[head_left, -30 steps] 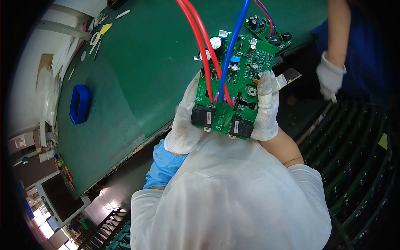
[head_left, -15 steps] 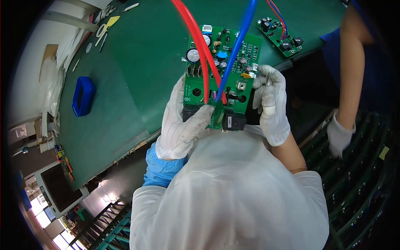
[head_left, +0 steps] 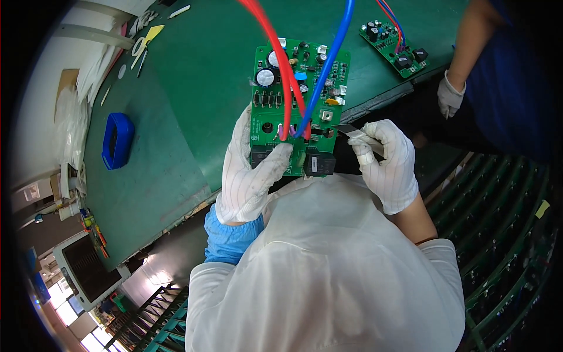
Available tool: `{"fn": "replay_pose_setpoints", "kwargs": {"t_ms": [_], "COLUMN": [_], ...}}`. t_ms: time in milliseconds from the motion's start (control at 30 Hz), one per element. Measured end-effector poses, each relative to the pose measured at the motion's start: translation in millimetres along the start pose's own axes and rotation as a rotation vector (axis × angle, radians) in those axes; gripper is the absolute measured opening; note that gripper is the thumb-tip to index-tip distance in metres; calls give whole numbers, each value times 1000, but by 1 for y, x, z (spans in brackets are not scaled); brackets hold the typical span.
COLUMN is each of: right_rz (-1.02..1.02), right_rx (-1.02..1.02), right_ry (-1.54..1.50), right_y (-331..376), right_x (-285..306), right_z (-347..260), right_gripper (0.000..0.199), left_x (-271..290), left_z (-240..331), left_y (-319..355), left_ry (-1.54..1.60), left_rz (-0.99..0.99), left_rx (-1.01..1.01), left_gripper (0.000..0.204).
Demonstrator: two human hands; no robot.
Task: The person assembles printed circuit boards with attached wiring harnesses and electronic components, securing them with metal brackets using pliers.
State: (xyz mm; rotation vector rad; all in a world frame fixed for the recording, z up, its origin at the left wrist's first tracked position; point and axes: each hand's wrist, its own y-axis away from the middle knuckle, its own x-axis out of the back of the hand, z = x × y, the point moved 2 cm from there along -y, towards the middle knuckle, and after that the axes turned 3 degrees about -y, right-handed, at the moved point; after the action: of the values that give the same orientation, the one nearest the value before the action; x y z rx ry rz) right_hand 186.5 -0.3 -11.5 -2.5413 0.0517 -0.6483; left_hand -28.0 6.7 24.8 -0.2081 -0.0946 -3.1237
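Observation:
In front of my chest, my left hand [head_left: 252,170] in a white glove grips a green circuit board [head_left: 267,114] by its lower left part, the thumb on its face. Thick red wires [head_left: 282,70] and a blue wire [head_left: 331,64] rise from the board's lower middle. Black block-shaped components sit along the near edge, one partly under my thumb. Just right of the board, my right hand [head_left: 387,161], also gloved, pinches a thin flat metal blade [head_left: 349,130]. Its dark tip points at the board's right edge; whether they touch I cannot tell.
A second wired circuit board [head_left: 396,50] lies on the green table [head_left: 176,88]. At left stand a blue tray-like holder [head_left: 118,141], a yellow-handled tool [head_left: 153,34] and a tape roll [head_left: 138,46]. A co-worker's gloved hand [head_left: 450,98] is at right, above dark racks [head_left: 492,234].
My right hand has moved away from the board's edge and turned, bringing the metal blade into plain view. The board has shifted slightly left. The co-worker's hand has moved up and left.

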Motion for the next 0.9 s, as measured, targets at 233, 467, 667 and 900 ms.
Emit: {"fn": "replay_pose_setpoints", "kwargs": {"t_ms": [233,467,667,900], "right_rz": [-68,-152,-217,-134], "right_rx": [-83,-181,-304,-228], "right_ry": [-57,25,169,200], "right_y": [5,8,25,29], "right_x": [-7,-34,-53,-64], "right_z": [10,35,67,75], "right_gripper": [12,10,11,10], "left_x": [-2,-3,-6,-9], "left_z": [11,-62,-116,-112], "left_y": [-4,-37,-49,-56], "left_ry": [4,93,159,1], "left_rz": [-115,-173,-202,-272], "left_rx": [251,208,203,167], "left_gripper": [66,63,63,60]}}
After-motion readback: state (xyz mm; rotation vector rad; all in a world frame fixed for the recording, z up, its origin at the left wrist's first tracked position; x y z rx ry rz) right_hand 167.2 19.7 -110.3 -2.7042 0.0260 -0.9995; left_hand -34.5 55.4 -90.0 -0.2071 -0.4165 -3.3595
